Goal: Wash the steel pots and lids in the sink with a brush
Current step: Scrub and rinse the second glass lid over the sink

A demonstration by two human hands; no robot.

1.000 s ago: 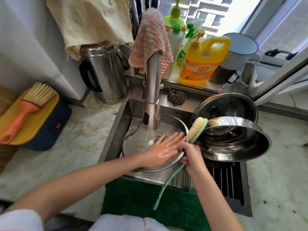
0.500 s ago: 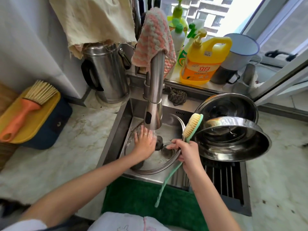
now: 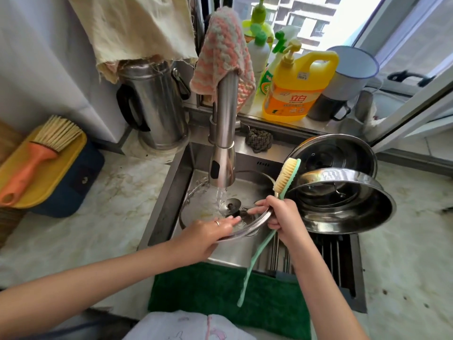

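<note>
— Head view, at the sink: what has just changed on the lid?

— My left hand point(image 3: 210, 231) has moved. A second ago it lay spread over the 3 o'clock side of the lid point(image 3: 201, 209). Half a second ago it was up at 10 o'clock, under the tap point(image 3: 224, 133). Now it is back at 6 o'clock, fingers straight and flat on the wet top; I can't see the thumb.

— And where is the lid itself?

— It's in the sink point(image 3: 247, 165), with the water point(image 3: 220, 195) falling near its middle. The near rim looks lifted off the sink floor, so I think I'm tipping it to let the water run off.

— What about your right hand?

— My right hand point(image 3: 282, 217) is at the lid's 3 o'clock and hasn't shifted. Its lower fingers are curled tight round the brush point(image 3: 285, 174), and two fingers reach over the rim to steady the lid. The bristles point up toward 12, clear of the steel.

— What does that mean for the job?

— I'm wiping by hand all round the lid, so I reckon it's being rinsed, not scrubbed. The brush is parked until the next piece.

— Which piece is that?

— Probably the pot point(image 3: 343, 217), tilted on the rack point(image 3: 343, 261) further out at 3 o'clock. I can't tell whether it's been washed. The detergent point(image 3: 294, 94) stands on the sill at 1 o'clock.
</note>
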